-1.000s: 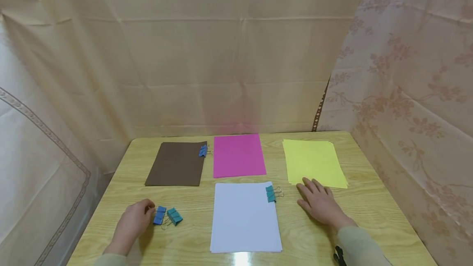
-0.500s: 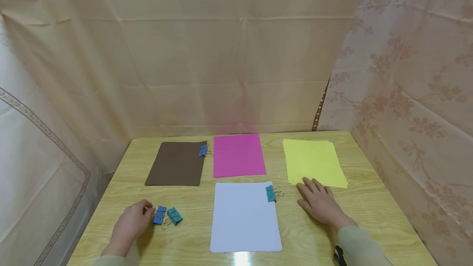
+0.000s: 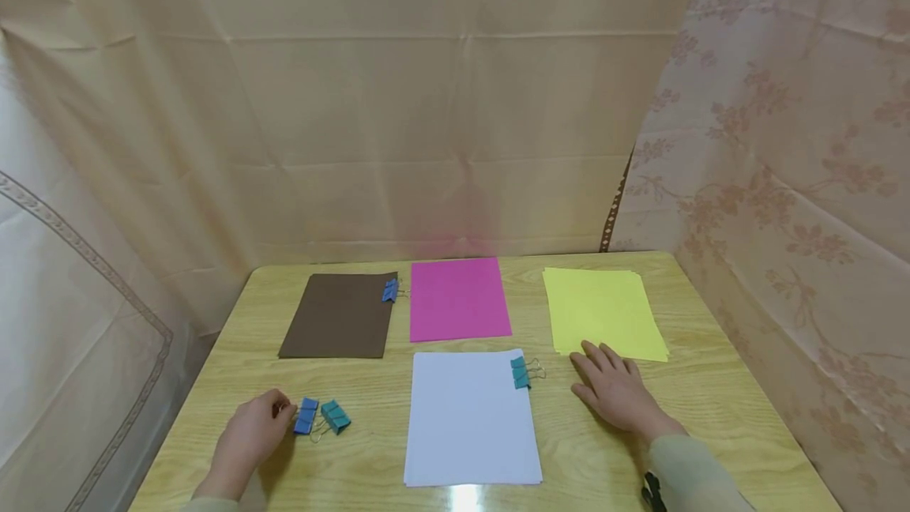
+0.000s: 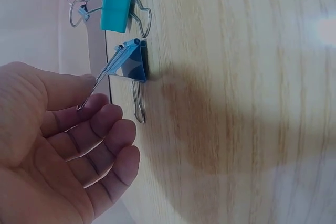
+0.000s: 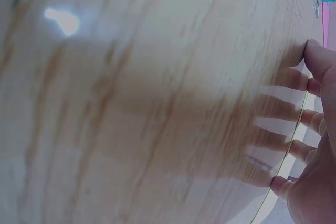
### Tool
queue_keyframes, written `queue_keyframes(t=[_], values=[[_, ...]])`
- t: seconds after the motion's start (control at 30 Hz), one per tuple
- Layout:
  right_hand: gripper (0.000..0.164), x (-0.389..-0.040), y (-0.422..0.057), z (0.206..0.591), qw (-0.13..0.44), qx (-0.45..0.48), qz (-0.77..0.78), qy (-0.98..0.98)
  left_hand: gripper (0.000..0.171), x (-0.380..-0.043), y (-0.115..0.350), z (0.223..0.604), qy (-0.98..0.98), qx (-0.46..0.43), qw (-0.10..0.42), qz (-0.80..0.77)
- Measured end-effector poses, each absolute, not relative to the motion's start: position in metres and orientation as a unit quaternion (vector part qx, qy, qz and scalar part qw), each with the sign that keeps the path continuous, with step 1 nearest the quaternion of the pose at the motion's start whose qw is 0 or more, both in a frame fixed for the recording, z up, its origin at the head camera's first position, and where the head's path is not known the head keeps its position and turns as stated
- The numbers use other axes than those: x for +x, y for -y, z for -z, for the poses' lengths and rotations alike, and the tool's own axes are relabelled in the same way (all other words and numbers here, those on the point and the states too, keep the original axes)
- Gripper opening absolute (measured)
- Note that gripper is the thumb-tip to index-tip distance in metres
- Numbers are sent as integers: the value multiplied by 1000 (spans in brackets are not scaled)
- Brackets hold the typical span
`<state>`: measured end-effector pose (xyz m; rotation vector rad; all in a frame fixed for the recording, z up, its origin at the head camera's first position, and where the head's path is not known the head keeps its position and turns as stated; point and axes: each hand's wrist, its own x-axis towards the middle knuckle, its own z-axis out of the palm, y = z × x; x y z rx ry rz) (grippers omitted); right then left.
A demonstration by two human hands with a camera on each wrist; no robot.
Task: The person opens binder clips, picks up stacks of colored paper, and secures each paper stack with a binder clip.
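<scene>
My left hand (image 3: 254, 431) pinches one wire handle of a blue binder clip (image 4: 131, 62) between thumb and index finger. The other fingers curl loosely below. Right beside that clip lies a teal binder clip (image 3: 336, 416) on the table. At the right, my right hand (image 3: 617, 389) rests with spread fingers, fingertips at the near edge of a yellow paper stack (image 3: 603, 313). A white paper stack (image 3: 471, 421) lies between the hands, a second teal binder clip (image 3: 521, 374) on its right edge.
Along the back of the wooden table (image 3: 377, 449) lie a dark brown paper stack (image 3: 340, 316) and a magenta paper stack (image 3: 460, 300). Another blue binder clip (image 3: 390, 290) grips the brown stack's right edge. Cloth curtains (image 3: 455, 117) hang behind and at both sides.
My left hand has shifted very slightly left and toward me, at the blue binder clip. The right hand and the paper stacks have kept their places.
</scene>
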<state>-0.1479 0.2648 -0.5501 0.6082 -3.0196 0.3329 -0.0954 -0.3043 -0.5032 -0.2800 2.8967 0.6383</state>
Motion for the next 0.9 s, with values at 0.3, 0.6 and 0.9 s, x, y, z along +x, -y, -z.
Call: queue_keyframes(t=[0.3, 0.6, 0.9], values=[[52, -150, -267, 557, 37, 205, -121, 971, 14, -95, 305, 504, -969, -90, 72, -220], [53, -150, -267, 557, 31, 199, -115, 973, 12, -97, 306, 506, -963, -109, 79, -233], [53, -149, -266, 555, 28, 197, -115, 973, 12, -98, 306, 505, -963, -102, 43, -244]])
